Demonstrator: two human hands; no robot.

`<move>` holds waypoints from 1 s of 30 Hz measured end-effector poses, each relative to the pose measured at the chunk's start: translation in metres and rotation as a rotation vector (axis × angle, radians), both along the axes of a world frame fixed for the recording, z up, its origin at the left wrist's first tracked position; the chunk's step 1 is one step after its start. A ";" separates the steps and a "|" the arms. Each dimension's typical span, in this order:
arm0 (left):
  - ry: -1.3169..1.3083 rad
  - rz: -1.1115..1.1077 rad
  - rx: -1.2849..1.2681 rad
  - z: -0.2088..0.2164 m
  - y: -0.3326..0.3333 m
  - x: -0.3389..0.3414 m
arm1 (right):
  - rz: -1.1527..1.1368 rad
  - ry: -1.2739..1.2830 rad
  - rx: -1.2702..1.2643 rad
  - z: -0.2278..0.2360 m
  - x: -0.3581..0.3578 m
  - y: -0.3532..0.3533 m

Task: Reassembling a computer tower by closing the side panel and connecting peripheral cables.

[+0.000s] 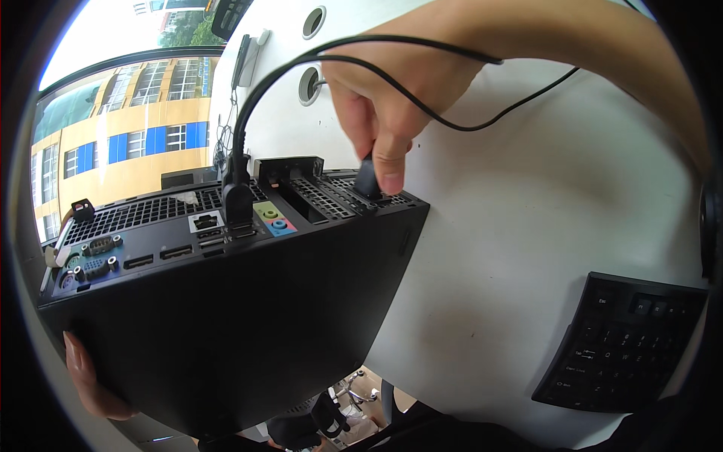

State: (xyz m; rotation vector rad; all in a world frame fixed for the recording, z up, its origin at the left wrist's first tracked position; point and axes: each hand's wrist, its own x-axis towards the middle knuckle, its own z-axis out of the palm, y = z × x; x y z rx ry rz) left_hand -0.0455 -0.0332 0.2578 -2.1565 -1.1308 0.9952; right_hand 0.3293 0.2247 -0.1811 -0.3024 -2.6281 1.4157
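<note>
A black desktop computer case (233,324) stands tilted with its rear port panel facing up. My left hand (94,380) grips its lower left side, most of the hand hidden behind the case. Over the far right end of the panel, my right hand (392,113) pinches a small black plug (367,179) between thumb and fingers. The plug touches the panel; how deep it sits I cannot tell. Another pair of black connectors (238,200) stands in the middle ports, next to the green and blue audio jacks (275,218). Their black cables (260,94) arch up across my right hand.
A black keyboard (621,343) lies at the right on the white desk (482,248). Two round cable holes (309,84) open in the desk at the back. A window (128,113) fills the far left. Below the desk edge, chair parts (301,426) show.
</note>
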 end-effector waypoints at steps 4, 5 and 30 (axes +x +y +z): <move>0.014 0.032 0.006 0.013 -0.008 -0.002 | 0.051 0.030 0.037 0.011 0.006 -0.006; 0.019 0.049 0.006 0.016 -0.009 -0.003 | 0.050 0.033 0.040 0.010 0.006 -0.007; -0.080 -0.071 -0.020 -0.022 0.008 0.015 | -0.047 0.074 0.091 0.012 0.001 -0.027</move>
